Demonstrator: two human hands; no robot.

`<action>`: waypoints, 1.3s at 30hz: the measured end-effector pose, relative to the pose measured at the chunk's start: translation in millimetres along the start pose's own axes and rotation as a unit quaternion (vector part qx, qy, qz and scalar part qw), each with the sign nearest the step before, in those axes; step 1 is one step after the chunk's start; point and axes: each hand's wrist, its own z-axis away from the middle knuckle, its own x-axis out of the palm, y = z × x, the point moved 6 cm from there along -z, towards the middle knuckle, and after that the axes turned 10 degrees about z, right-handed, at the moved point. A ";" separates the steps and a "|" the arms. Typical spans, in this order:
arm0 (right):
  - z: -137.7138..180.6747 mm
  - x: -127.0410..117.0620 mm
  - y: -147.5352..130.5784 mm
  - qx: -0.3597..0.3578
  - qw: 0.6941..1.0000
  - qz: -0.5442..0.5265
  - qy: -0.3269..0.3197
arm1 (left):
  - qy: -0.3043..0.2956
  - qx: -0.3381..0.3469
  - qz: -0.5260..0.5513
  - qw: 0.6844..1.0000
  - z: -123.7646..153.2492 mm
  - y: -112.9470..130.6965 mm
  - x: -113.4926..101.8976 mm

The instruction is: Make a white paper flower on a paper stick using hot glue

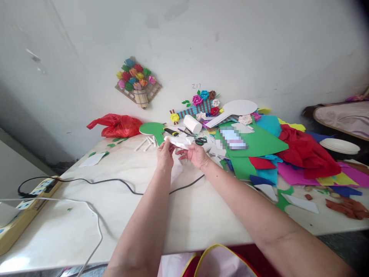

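A thin white sheet (178, 142), which looks like soft paper, is held up over the middle of the table. My left hand (165, 154) pinches its left end between thumb and fingers. At the right end, the fingers of my right hand (196, 155) are bent against the sheet's lower edge; the exact grip is partly hidden. Just beyond my hands lie a black-and-yellow cutter (171, 132), dark-handled scissors (201, 141) and a white roll (192, 124). Several white sticks (147, 143) rest left of my left hand.
Green sheets (259, 140), a blurred phone (233, 139) and red cloth-like material (308, 152) crowd the right side. A red plastic bag (118, 125) sits at the back left. A black cable (115, 181) crosses toward a power strip (31, 209). Paper flowers (197, 100) stand by the wall.
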 end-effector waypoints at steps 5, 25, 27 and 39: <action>0.0 3.9 5.0 -0.009 0.997 0.069 -0.020 | 0.017 0.004 0.032 0.999 1.7 1.0 -1.0; -3.1 -4.3 13.9 0.004 0.994 0.008 0.107 | -0.008 -0.011 0.057 0.998 8.3 -14.7 9.8; -3.7 -6.5 12.0 -0.006 0.991 0.006 0.131 | -0.018 -0.024 0.050 0.998 12.2 -18.2 14.3; -3.4 -22.6 6.7 -0.026 0.970 -0.013 0.242 | -0.060 -0.079 -0.003 0.995 17.8 -29.2 17.5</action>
